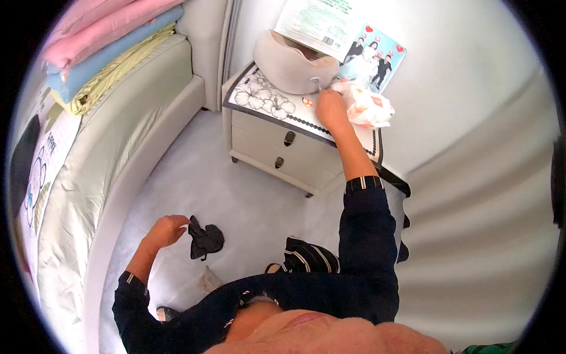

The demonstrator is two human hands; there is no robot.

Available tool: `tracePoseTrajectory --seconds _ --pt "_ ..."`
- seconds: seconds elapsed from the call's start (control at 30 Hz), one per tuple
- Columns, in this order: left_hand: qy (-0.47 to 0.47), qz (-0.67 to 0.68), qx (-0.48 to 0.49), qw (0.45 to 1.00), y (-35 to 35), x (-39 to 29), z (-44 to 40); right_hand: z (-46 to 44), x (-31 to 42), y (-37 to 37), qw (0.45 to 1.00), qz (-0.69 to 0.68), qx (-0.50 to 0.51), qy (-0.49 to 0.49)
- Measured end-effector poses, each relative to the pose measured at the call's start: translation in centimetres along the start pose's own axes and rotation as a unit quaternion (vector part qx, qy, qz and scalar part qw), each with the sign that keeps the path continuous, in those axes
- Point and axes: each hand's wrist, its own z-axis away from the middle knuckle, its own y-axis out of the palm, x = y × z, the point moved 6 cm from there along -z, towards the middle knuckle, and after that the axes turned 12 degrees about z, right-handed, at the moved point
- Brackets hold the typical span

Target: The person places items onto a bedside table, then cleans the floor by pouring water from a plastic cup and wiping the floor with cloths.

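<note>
My right hand (332,110) reaches over the nightstand top (236,97), its fingers closed at the edge of a beige neck pillow (293,71); what they hold, if anything, is hidden. Just right of that hand lies a white plastic bag (367,105) with orange marks. My left hand (170,230) is out over the floor at the left, its fingers bent together around the top of a dark cloth item (204,237), which hangs from them.
A bed (141,133) with folded pink, blue and yellow bedding (109,44) stands at the left. Behind the pillow are a printed box (318,23) and a photo (377,56). Grey curtain (483,236) hangs at the right. Two drawers front the nightstand.
</note>
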Motion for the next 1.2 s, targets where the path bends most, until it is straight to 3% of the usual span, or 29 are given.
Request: tracePoseTrajectory --seconds 0.07,0.17,0.3,0.43,0.67,0.77,0.8,0.93,1.03,1.2 --pt "-0.003 0.012 0.006 1.000 0.5 0.4 0.6 -0.8 -0.8 1.0 0.999 0.001 -0.011 0.033" --pt "-0.037 0.003 0.025 0.999 1.0 0.8 1.9 -1.0 -0.5 -0.4 0.994 0.031 0.085 0.061" --pt "-0.035 0.000 0.049 0.998 2.5 2.1 2.9 -0.8 -1.1 0.7 0.995 0.058 0.010 0.075" --pt "-0.027 -0.001 0.054 0.998 2.9 1.9 3.0 -0.9 -1.3 0.8 0.995 0.020 0.071 0.071" --pt "-0.048 0.001 0.048 0.998 2.5 2.4 3.5 2.4 0.3 -2.4 0.990 -0.113 0.016 0.087" --pt "-0.038 -0.006 0.039 0.998 2.4 3.2 4.1 3.4 -0.6 -2.4 0.982 -0.151 -0.097 0.062" --pt "-0.056 -0.005 0.051 0.997 1.9 3.0 4.2 3.3 -0.8 -3.3 0.974 -0.147 -0.160 0.059" --pt "-0.046 -0.010 0.028 0.998 0.0 3.4 5.6 5.6 -1.7 -5.9 0.905 -0.335 -0.210 0.156" --pt "-0.059 -0.006 0.014 0.998 -1.3 4.9 8.0 7.8 0.4 -6.8 0.916 -0.356 -0.123 0.135" --pt "-0.149 0.001 0.005 0.989 -2.3 7.8 13.8 10.9 6.6 -9.5 0.942 -0.309 -0.108 -0.077"
